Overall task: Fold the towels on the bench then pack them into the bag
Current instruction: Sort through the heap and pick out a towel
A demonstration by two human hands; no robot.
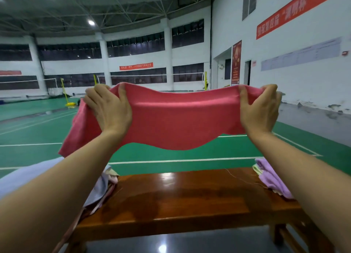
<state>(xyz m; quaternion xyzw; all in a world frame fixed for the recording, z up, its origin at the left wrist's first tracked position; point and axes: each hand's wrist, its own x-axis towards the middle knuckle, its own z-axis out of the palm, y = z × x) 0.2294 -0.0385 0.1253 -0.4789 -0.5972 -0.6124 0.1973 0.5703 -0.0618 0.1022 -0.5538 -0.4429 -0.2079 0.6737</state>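
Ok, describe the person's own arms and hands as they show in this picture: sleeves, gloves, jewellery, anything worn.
Both forearms are bare from the bottom edge of the picture up to the wrists; no sleeve shows on either. The left hand and the right hand wear no gloves. No ring, watch, bracelet or strap is visible on either hand or wrist. The nails that show are short and unpainted. There are no markings or bandages.

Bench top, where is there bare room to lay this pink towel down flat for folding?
The middle of the bench is bare wood, bordered on the left by the pale cloth pile and on the right by the purple towel stack. Both ends are crowded. The pink towel hangs above, gripped by the left hand and right hand.
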